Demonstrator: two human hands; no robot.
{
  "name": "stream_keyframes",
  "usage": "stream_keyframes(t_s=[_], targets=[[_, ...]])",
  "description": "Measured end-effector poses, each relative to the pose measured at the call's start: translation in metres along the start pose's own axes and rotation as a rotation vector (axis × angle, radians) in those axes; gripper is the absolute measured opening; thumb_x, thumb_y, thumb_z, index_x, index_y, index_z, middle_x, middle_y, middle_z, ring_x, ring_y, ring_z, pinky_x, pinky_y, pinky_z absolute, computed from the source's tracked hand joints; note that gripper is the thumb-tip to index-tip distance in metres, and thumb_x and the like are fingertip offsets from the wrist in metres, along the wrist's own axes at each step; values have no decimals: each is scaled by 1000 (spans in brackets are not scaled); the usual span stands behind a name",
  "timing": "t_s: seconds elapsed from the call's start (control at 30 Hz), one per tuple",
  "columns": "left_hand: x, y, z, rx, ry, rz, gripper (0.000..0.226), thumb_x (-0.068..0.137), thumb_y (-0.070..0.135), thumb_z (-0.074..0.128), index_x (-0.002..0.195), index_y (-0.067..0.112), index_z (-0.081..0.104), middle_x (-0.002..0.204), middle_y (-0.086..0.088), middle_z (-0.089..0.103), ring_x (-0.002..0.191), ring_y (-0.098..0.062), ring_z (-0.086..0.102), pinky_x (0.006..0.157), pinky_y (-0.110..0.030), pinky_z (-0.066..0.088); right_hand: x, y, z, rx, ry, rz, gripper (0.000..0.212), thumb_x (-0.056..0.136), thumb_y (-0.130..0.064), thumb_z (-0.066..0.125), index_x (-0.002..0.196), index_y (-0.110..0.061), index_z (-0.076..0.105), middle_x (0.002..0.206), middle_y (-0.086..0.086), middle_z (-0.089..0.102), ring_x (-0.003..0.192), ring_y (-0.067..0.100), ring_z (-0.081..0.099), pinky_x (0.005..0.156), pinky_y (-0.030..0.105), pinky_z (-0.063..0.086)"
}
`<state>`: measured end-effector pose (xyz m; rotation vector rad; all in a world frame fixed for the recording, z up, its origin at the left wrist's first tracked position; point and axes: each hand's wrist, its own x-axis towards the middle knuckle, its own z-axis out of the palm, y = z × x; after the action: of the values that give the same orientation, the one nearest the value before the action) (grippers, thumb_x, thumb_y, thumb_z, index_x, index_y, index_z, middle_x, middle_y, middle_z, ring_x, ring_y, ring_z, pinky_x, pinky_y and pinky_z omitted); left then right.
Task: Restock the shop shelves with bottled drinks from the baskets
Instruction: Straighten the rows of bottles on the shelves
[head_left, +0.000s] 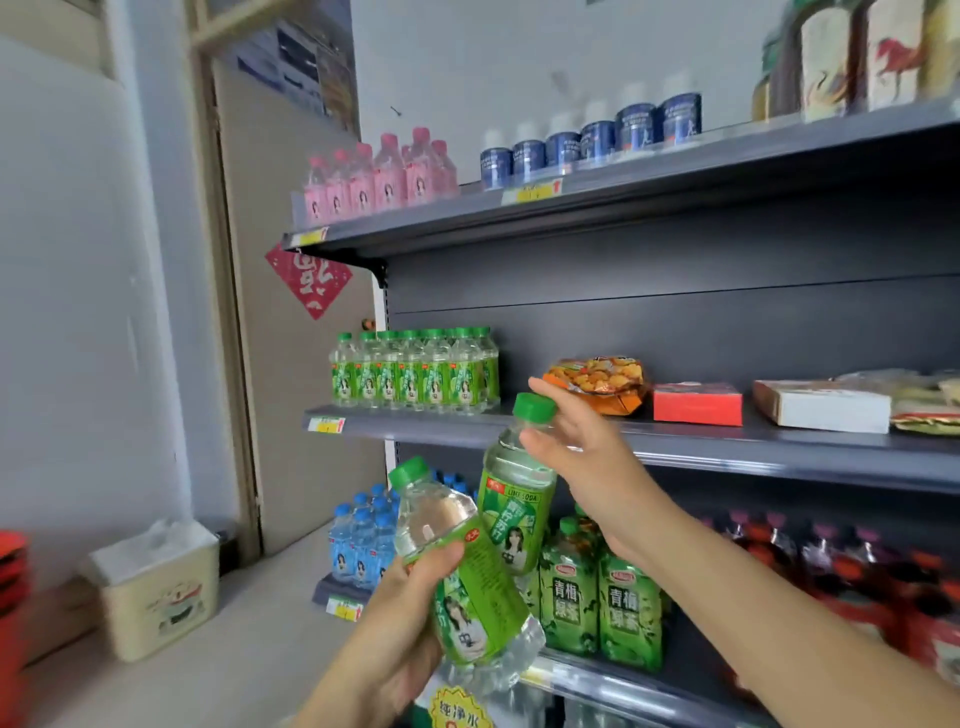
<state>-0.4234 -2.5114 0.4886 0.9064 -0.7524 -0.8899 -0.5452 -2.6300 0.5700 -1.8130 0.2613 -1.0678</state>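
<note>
While the left hand (410, 592) wraps round a tilted lime soda bottle (467, 582), the right hand (582, 452) pinches a second bottle (511, 499) at the neck, under its green cap. Both held in air before the middle shelf (675, 447), below and right of the matching green row (415, 374) standing there

The upper lime soda bottle (511, 512) is showing a green cap, a clear body and a green label with a portrait; the lower lime soda bottle (478, 587) is wearing the same green. The dark grey shelves (753, 452) are carrying green-labelled bottles (415, 371), pink bottles (379, 176), navy-labelled bottles (587, 143) with white caps, blue-capped water bottles (363, 535), a red box (697, 404) and an orange snack bag (597, 384). A red paper diamond (309, 280) is bearing white characters. The bin (161, 587) is showing cream.
</note>
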Motion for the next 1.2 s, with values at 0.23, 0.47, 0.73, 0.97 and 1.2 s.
stream_keyframes(t_s=[0.23,0.47,0.73,0.97,1.2], targets=[[2,35,5,27,-12,53,37,62,23,78,96,8,74,104,-23,69,92,-34,69,70,-40,59,3,2,26,-114,-152,141,110,76,-19,78,142,-56,-3,152,-16,18,139,12,26,112,38,28],[20,59,-17,232,-43,-7,94,32,35,94,117,10,61,109,-15,69,108,-31,63,101,-50,42,26,19,37,-25,-17,168,102,69,-8,82,139,-49,20,117,-22,50,112,10,50,95,31,42],[92,103,-41,301,90,92,53,64,17,84,111,16,60,101,-8,70,91,-16,63,79,-26,48,103,52,34,-4,154,250,75,69,-3,80,121,-34,36,114,-4,57,101,16,58,87,40,51],[176,128,-74,376,144,222,91,40,38,92,122,18,57,105,-6,72,104,-26,65,102,-51,41,203,79,42,-94,208,147,70,63,-3,84,114,-26,41,115,-3,56,102,17,59,87,40,53],[232,126,-108,373,227,298,81,39,43,89,111,18,62,99,-4,73,99,-25,66,99,-50,44,278,112,63,-153,214,114,67,63,-1,83,115,-21,46,114,-5,51,93,11,55,64,20,45]])
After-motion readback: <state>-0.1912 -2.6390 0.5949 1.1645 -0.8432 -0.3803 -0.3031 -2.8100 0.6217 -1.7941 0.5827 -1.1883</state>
